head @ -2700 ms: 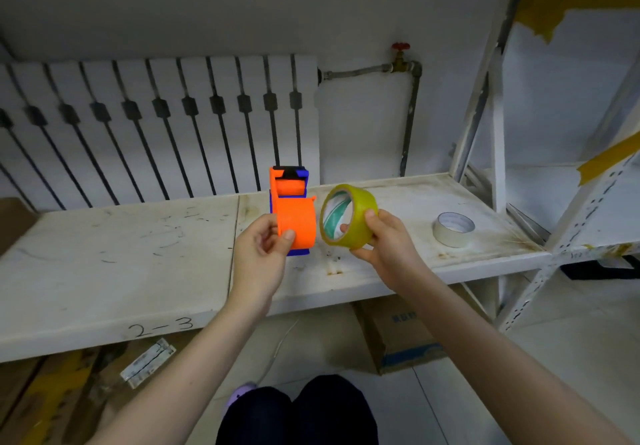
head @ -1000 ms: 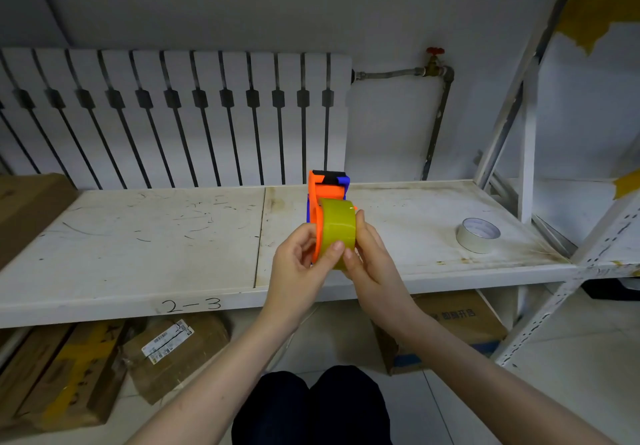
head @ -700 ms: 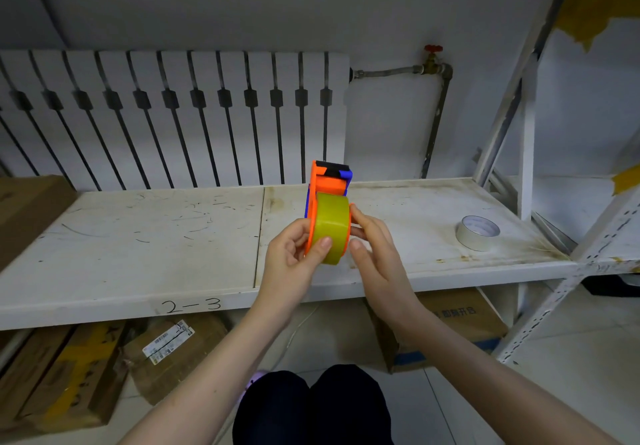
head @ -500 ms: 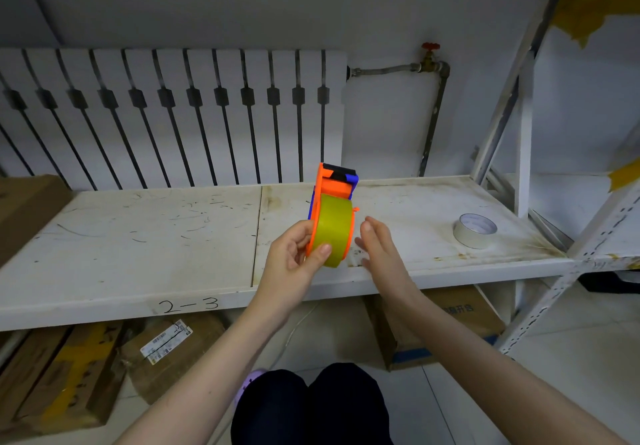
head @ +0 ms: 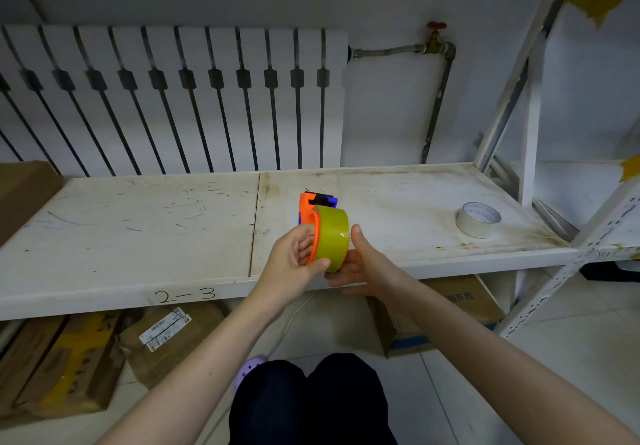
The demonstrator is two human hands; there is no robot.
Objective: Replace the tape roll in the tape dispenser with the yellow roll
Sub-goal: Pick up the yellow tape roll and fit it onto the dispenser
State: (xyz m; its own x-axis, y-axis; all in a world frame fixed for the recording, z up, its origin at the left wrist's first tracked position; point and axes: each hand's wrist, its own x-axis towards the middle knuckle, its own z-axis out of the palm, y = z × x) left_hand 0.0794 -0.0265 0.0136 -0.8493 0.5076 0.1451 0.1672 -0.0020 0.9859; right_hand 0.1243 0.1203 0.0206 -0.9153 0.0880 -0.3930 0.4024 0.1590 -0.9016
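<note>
The yellow roll (head: 331, 236) sits on the orange and blue tape dispenser (head: 309, 207), held upright above the front edge of the white shelf (head: 138, 236). My left hand (head: 294, 264) grips the dispenser from the left, thumb under the roll. My right hand (head: 360, 264) cups the roll from the right and below, thumb raised beside it. The dispenser's handle is hidden behind my hands. A pale tape roll (head: 478, 219) lies flat on the shelf at the right.
A white radiator (head: 173, 98) stands behind the shelf, with a pipe and a red valve (head: 435, 34) beside it. Shelf posts (head: 530, 115) rise at the right. Cardboard boxes (head: 450, 309) lie under the shelf, and another box (head: 20, 191) rests at its left end.
The yellow roll went from my right hand onto the dispenser. My right hand let go briefly, then came back against the roll. Both hands and the dispenser have dropped lower.
</note>
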